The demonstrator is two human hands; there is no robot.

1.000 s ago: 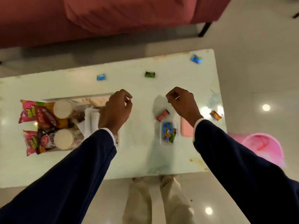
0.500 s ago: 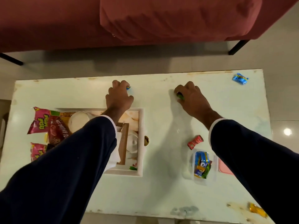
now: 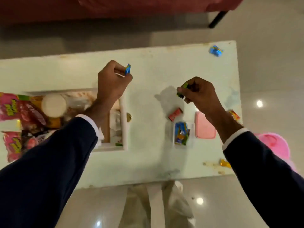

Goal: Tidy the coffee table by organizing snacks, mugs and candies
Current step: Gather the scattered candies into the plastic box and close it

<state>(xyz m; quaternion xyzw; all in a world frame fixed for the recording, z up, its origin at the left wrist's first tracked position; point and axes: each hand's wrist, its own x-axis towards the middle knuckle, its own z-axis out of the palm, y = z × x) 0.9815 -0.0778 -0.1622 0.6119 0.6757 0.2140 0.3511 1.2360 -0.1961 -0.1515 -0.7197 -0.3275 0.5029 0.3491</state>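
Observation:
My left hand (image 3: 111, 84) is raised above the white coffee table (image 3: 148, 158) and pinches a small blue candy (image 3: 127, 69). My right hand (image 3: 200, 94) holds a green candy (image 3: 182, 91) above the table's right half. Below it stands a small clear container (image 3: 181, 133) with several wrapped candies inside, a red candy (image 3: 175, 114) lying just beyond it. Another blue candy (image 3: 215, 51) lies near the far right corner. At the left a white tray (image 3: 124, 122) holds snack packets (image 3: 14, 109) and white mugs (image 3: 53, 105).
A pink lid (image 3: 204, 127) lies right of the container. Orange candies lie at the right edge (image 3: 234, 115) and the near right corner (image 3: 224, 162). A pink bin (image 3: 276, 145) stands on the floor to the right, a red sofa (image 3: 115, 7) beyond the table.
Both hands were pressed down on the candies at the far side of the table; now they have lifted, each holding its candy, and drawn back toward me.

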